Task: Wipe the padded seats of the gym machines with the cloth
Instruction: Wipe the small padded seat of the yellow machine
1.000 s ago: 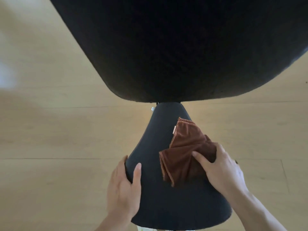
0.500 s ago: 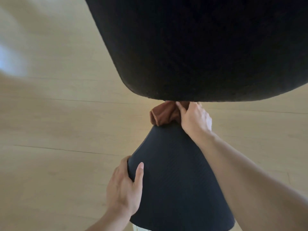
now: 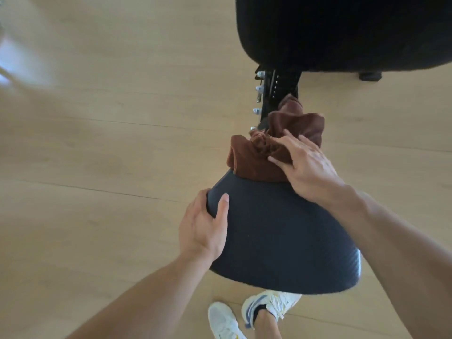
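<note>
A dark padded seat fills the lower middle of the view, narrowing toward its far end. A bunched brown cloth covers that narrow far end. My right hand presses down on the cloth, fingers gripping its folds. My left hand clasps the seat's left edge, thumb resting on top of the pad. A large black back pad hangs above at the upper right.
A black metal bracket with silver bolts joins the seat to the back pad. Light wooden floor lies all around. My feet in white trainers stand just below the seat's near edge.
My right hand pushed the cloth from the seat's middle up to its narrow far end and holds it bunched there. The view has swung left, showing the bracket and my shoes. My left hand kept its grip.
</note>
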Demonstrator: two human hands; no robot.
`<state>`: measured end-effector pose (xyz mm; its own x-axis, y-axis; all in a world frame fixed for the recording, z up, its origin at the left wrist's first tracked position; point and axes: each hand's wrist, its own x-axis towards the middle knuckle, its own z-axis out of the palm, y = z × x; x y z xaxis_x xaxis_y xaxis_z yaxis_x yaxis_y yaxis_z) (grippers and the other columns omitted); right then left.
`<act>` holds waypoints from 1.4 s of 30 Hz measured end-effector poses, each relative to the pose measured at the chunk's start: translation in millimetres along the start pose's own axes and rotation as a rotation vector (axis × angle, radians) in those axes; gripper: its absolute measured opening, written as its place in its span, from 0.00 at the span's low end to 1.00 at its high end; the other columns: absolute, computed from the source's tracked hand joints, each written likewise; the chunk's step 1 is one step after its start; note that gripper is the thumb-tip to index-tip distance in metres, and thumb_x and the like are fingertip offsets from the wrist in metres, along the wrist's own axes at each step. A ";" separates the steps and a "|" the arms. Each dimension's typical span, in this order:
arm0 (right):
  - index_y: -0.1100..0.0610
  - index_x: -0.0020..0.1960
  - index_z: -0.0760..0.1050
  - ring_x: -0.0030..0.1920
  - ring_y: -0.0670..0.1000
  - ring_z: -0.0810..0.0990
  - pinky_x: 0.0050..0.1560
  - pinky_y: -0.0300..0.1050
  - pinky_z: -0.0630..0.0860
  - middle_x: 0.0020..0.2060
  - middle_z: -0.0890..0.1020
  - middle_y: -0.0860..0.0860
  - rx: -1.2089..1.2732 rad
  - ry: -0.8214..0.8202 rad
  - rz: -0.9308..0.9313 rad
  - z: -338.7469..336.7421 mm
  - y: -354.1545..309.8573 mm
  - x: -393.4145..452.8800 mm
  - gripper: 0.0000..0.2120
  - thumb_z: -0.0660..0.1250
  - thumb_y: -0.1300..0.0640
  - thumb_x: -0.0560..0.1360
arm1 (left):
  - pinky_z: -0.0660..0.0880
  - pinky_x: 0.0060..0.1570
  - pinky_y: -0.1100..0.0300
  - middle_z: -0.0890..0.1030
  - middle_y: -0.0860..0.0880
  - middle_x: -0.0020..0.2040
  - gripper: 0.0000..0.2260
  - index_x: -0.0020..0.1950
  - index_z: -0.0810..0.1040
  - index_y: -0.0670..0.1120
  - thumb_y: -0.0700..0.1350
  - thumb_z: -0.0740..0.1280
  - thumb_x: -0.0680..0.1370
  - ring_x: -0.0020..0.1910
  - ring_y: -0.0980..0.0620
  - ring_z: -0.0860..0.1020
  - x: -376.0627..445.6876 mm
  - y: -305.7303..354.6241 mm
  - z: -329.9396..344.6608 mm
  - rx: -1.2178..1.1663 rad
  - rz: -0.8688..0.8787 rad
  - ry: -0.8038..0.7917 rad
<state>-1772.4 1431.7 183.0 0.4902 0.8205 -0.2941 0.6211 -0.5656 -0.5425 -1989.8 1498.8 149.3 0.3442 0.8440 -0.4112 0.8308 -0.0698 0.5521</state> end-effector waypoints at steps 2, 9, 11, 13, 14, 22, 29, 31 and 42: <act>0.46 0.74 0.69 0.77 0.41 0.53 0.69 0.27 0.42 0.79 0.64 0.50 0.004 -0.057 -0.059 10.6 -10.9 -27.4 0.21 0.62 0.46 0.82 | 0.75 0.58 0.46 0.82 0.51 0.53 0.23 0.58 0.75 0.54 0.65 0.49 0.77 0.56 0.47 0.78 -1.5 -2.1 -0.4 -0.026 0.035 0.022; 0.44 0.70 0.74 0.78 0.32 0.52 0.79 0.42 0.52 0.71 0.72 0.35 0.007 -0.085 -0.211 59.2 -25.1 -149.8 0.24 0.59 0.34 0.80 | 0.73 0.59 0.48 0.83 0.46 0.55 0.23 0.60 0.79 0.47 0.56 0.49 0.81 0.57 0.43 0.78 5.0 -11.3 4.9 -0.183 0.082 0.082; 0.41 0.77 0.64 0.81 0.42 0.50 0.81 0.48 0.47 0.77 0.64 0.37 -0.091 -0.087 -0.169 73.3 -27.8 -148.5 0.30 0.51 0.30 0.79 | 0.72 0.55 0.51 0.83 0.44 0.55 0.18 0.60 0.79 0.45 0.51 0.52 0.84 0.56 0.42 0.78 7.9 -12.8 5.4 -0.217 0.048 0.068; 0.39 0.81 0.52 0.82 0.49 0.43 0.81 0.51 0.39 0.81 0.52 0.39 -0.195 -0.063 -0.115 79.9 -35.9 -126.8 0.35 0.47 0.27 0.78 | 0.68 0.50 0.56 0.82 0.46 0.52 0.14 0.58 0.78 0.45 0.47 0.55 0.85 0.56 0.41 0.78 11.9 -16.5 8.0 -0.278 -0.017 0.038; 0.38 0.81 0.49 0.82 0.52 0.40 0.80 0.54 0.36 0.82 0.49 0.40 -0.229 -0.074 -0.095 81.0 -38.2 -111.9 0.37 0.46 0.25 0.76 | 0.65 0.49 0.59 0.80 0.48 0.51 0.11 0.58 0.77 0.45 0.47 0.57 0.84 0.56 0.42 0.78 13.6 -19.5 10.1 -0.334 -0.067 0.010; 0.39 0.81 0.55 0.82 0.58 0.37 0.79 0.63 0.35 0.83 0.49 0.43 -0.316 -0.072 0.000 65.6 -33.8 7.0 0.32 0.44 0.31 0.79 | 0.63 0.71 0.54 0.78 0.53 0.66 0.20 0.68 0.77 0.50 0.57 0.53 0.84 0.69 0.52 0.73 14.1 -23.3 7.1 -0.688 -0.270 -0.035; 0.58 0.69 0.75 0.72 0.62 0.70 0.74 0.58 0.59 0.70 0.76 0.59 -0.564 -0.277 0.005 54.5 -96.0 52.3 0.32 0.49 0.37 0.81 | 0.59 0.77 0.46 0.68 0.51 0.78 0.26 0.80 0.61 0.51 0.60 0.48 0.84 0.75 0.51 0.68 -28.3 -103.5 8.0 -0.745 -0.480 -0.068; 0.55 0.62 0.78 0.58 0.61 0.76 0.58 0.54 0.68 0.58 0.80 0.56 -0.564 -0.350 -0.089 62.7 -119.9 35.7 0.28 0.53 0.36 0.79 | 0.62 0.76 0.46 0.71 0.51 0.75 0.24 0.78 0.64 0.51 0.58 0.49 0.85 0.69 0.52 0.73 -44.2 -132.6 4.4 -0.663 -0.471 -0.002; 0.46 0.68 0.76 0.82 0.52 0.53 0.81 0.60 0.46 0.75 0.72 0.43 -0.198 -0.102 -0.396 107.7 -90.6 -118.5 0.24 0.55 0.45 0.75 | 0.69 0.71 0.44 0.79 0.52 0.65 0.28 0.67 0.74 0.53 0.68 0.52 0.76 0.65 0.51 0.76 -55.1 -113.8 -40.7 -0.520 -0.277 0.175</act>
<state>-1952.5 1394.7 182.3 0.1340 0.9753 -0.1758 0.8585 -0.2029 -0.4709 -2121.1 1481.8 138.6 0.0325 0.8718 -0.4887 0.5421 0.3955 0.7415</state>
